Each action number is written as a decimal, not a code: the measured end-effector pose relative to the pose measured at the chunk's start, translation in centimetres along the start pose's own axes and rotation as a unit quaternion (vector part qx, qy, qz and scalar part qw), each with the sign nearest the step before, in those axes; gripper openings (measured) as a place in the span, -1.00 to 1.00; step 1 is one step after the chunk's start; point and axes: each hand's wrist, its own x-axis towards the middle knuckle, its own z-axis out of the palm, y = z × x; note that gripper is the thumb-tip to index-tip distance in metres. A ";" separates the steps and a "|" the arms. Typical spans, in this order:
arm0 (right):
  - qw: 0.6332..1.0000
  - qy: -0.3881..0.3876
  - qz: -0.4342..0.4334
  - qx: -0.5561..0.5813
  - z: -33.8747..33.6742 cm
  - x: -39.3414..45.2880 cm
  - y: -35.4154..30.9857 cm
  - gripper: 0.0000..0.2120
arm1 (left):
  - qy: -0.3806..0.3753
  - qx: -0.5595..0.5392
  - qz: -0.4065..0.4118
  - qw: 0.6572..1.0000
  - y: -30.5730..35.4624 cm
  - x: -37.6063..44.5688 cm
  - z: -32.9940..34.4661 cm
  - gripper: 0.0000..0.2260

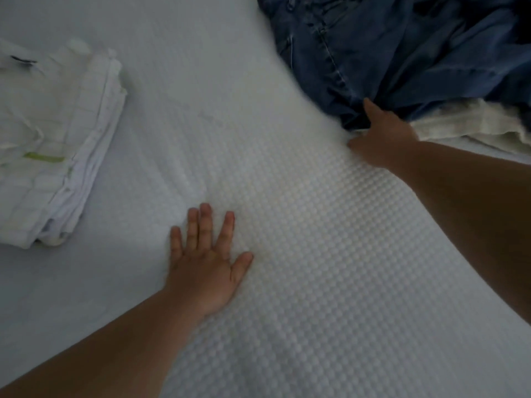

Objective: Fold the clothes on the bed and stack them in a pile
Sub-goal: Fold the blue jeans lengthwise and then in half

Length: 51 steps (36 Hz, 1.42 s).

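Our left hand (205, 264) lies flat, palm down, fingers spread wide and gripping nothing, on a white waffle-textured cloth (301, 239) that is laid out across the bed (178, 53); the bare forearm runs back from it toward the lower left corner. Our right hand (383, 136) reaches out to the far edge of this waffle cloth, the arm stretched and bare, with the thumb pointing up against a heap of blue denim clothes (402, 53). Its fingers are curled under and hidden, so we cannot tell whether they pinch the cloth's edge, the denim, or nothing. To the left of the waffle cloth, well apart from it, sits a pile of folded white garments (57, 156), cut off by the frame's edge. Just beyond the right hand, a cream fabric (474, 124) peeks from beneath the denim; what garment it is we cannot make out. The denim heap is cropped at the top and right.
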 end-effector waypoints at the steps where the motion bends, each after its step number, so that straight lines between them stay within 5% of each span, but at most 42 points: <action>1: 1.000 0.008 0.016 0.003 0.5 0.2 -0.1 -0.33 | 0.001 0.000 -0.001 1.000 -0.1 0.0 0.1 -0.41; 6: 0.991 0.111 0.035 0.062 0.4 -0.3 -0.3 -0.72 | -0.005 -0.001 -0.005 1.000 -0.1 -0.1 -0.2 -0.40; 13: 0.953 0.219 -0.012 0.210 -0.2 -8.3 -0.5 -0.83 | -0.042 -0.023 -0.009 0.999 0.1 0.0 -1.4 -0.36; 18: 0.933 0.195 -0.010 0.301 -2.4 -18.6 0.7 -0.92 | -0.114 -0.026 -0.007 0.993 0.4 -1.2 -6.1 -0.28; 21: 0.938 0.172 -0.054 0.295 -2.4 -23.7 0.2 -0.95 | -0.114 -0.170 -0.027 0.978 0.8 -1.9 -9.4 -0.36; 23: 0.931 0.154 -0.067 0.324 -3.2 -27.4 -0.4 -0.90 | -0.081 -0.397 -0.090 0.910 2.0 -3.6 -11.9 -0.52; 26: 0.910 0.125 -0.084 0.387 -4.2 -32.5 -1.6 -0.94 | -0.135 -0.671 -0.210 0.699 4.7 -6.4 -14.3 -0.38; 28: 0.899 0.110 -0.110 0.408 -4.7 -35.7 -2.5 -0.94 | -0.194 -0.742 -0.228 0.600 6.3 -8.0 -14.9 -0.30; 31: 0.893 0.075 -0.130 0.424 -4.8 -40.4 -3.4 -0.86 | -0.211 -0.825 -0.218 0.476 7.6 -10.2 -15.6 -0.56; 32: 0.898 0.053 -0.125 0.419 -4.7 -41.7 -3.5 -0.84 | -0.191 -0.833 -0.234 0.463 7.8 -10.9 -15.9 -0.67; 35: 0.916 -0.037 -0.063 0.395 -4.6 -44.7 -2.8 -0.93 | -0.120 -0.791 -0.260 0.541 7.9 -13.0 -17.3 -0.81; 37: 0.908 -0.089 -0.009 0.410 -5.4 -45.8 -2.1 -0.76 | -0.075 -0.758 -0.223 0.608 7.6 -14.9 -19.0 -0.84; 42: 0.891 -0.089 0.056 0.442 -11.0 -46.3 -2.4 -0.71 | -0.056 -0.606 0.036 0.792 6.7 -22.8 -25.8 -0.79; 48: 0.845 0.021 0.076 0.529 -21.1 -45.7 -5.9 -0.95 | -0.172 -0.481 0.199 0.836 4.9 -31.1 -34.8 -0.81; 49: 0.833 0.026 0.074 0.548 -22.7 -45.8 -6.6 -0.93 | -0.183 -0.461 0.218 0.841 4.7 -32.3 -36.0 -0.80; 51: 0.806 -0.014 0.070 0.588 -25.4 -46.3 -8.3 -0.56 | -0.188 -0.445 0.238 0.842 4.4 -34.7 -38.3 -0.77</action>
